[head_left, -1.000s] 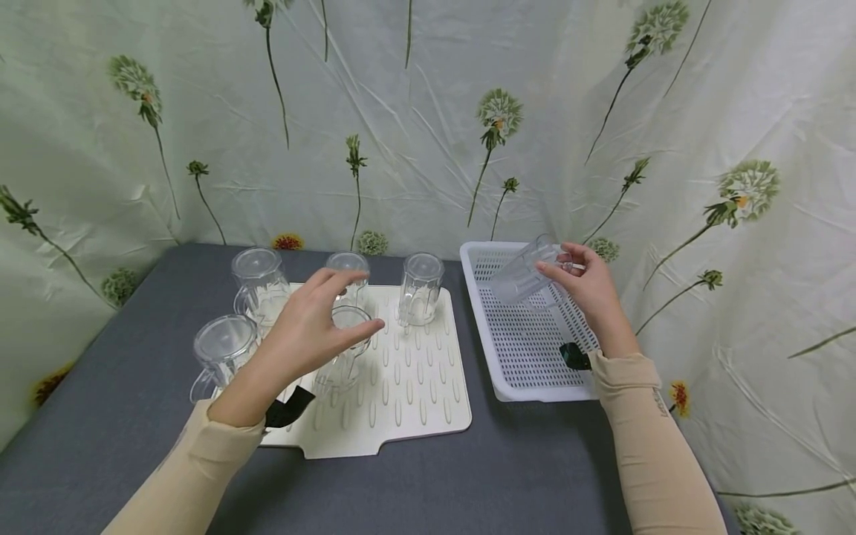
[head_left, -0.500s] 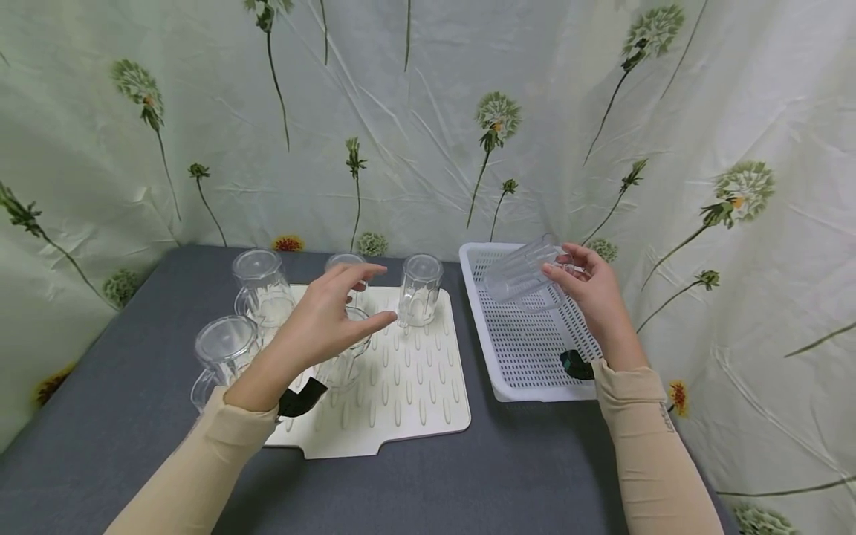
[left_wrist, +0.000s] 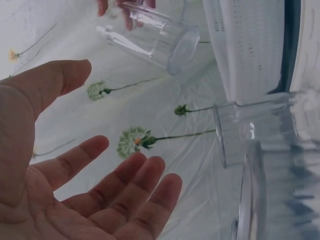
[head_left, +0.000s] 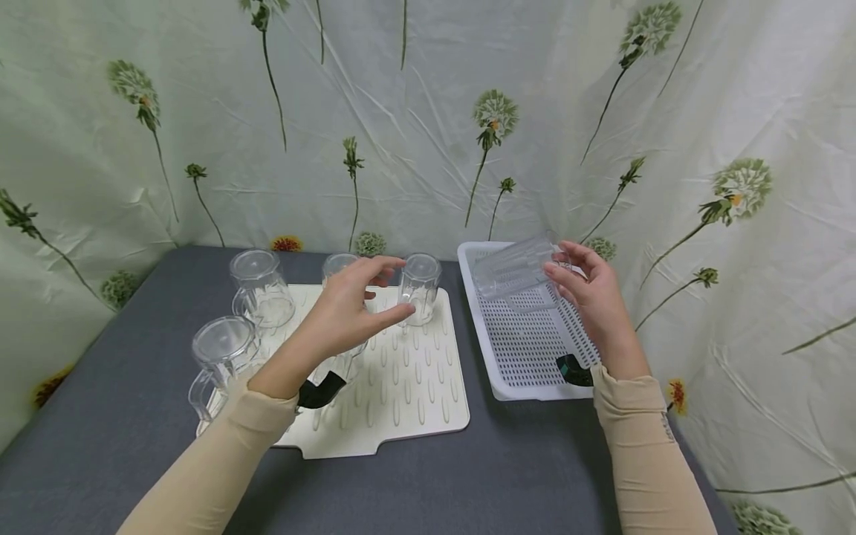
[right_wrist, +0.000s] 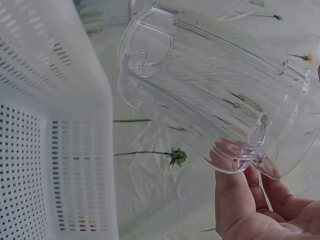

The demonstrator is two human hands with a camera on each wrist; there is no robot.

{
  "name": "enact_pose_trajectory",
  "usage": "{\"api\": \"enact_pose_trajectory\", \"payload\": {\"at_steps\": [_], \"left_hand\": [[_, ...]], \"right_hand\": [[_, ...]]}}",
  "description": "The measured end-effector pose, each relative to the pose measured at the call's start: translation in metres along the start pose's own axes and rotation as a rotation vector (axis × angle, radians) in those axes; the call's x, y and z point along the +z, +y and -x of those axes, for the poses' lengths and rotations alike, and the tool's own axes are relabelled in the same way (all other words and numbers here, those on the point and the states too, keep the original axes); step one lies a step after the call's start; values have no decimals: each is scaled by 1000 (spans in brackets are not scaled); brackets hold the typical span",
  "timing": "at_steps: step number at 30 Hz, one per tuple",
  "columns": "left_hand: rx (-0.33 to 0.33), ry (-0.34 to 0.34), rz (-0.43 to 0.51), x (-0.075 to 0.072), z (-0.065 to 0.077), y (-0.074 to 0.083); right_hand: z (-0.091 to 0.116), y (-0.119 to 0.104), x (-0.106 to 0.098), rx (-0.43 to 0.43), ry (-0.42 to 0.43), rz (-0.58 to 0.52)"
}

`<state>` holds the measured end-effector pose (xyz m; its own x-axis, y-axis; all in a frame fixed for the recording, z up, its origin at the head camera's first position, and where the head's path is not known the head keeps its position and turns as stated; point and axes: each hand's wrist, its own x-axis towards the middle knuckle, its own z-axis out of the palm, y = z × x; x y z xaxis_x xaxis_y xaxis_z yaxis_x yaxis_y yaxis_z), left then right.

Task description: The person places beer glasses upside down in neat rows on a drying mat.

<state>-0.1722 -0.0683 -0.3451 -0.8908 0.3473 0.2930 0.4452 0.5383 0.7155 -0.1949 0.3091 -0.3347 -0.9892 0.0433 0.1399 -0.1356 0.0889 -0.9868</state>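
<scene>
My right hand (head_left: 591, 293) pinches a clear glass mug (head_left: 511, 269) by its near end, above the white slotted basket (head_left: 498, 379). The mug is tilted on its side, its far end pointing left; the right wrist view shows the glass mug (right_wrist: 210, 90) against the fingertips. Held open over the white ridged mat (head_left: 421, 394), my left hand (head_left: 348, 308) has thumb and fingers spread and nothing between them. Just beyond its fingertips stands a glass mug (head_left: 421, 286) on the mat. Another mug (head_left: 339, 264) is mostly hidden behind that hand.
Two more glass mugs, one at the mat's back left (head_left: 261, 286) and one nearer the front (head_left: 224, 349), stand left of my left forearm. A dark grey cloth (head_left: 428, 490) covers the table. The flowered curtain (head_left: 401, 186) hangs behind.
My left hand has moved right across the mat, toward the mug at its back right. In my right hand the mug has shifted slightly left and turned more level.
</scene>
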Motion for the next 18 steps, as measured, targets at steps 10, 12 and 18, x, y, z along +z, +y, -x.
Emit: {"api": "enact_pose_trajectory", "payload": {"at_steps": [10, 12, 18], "left_hand": [[34, 29, 52, 9, -10, 3], [44, 36, 74, 11, -12, 4], [53, 29, 131, 17, -16, 7]], "right_hand": [[11, -7, 9, -27, -24, -45], [13, -8, 10, -35, -25, -58], [20, -10, 16, -46, -20, -111]]}}
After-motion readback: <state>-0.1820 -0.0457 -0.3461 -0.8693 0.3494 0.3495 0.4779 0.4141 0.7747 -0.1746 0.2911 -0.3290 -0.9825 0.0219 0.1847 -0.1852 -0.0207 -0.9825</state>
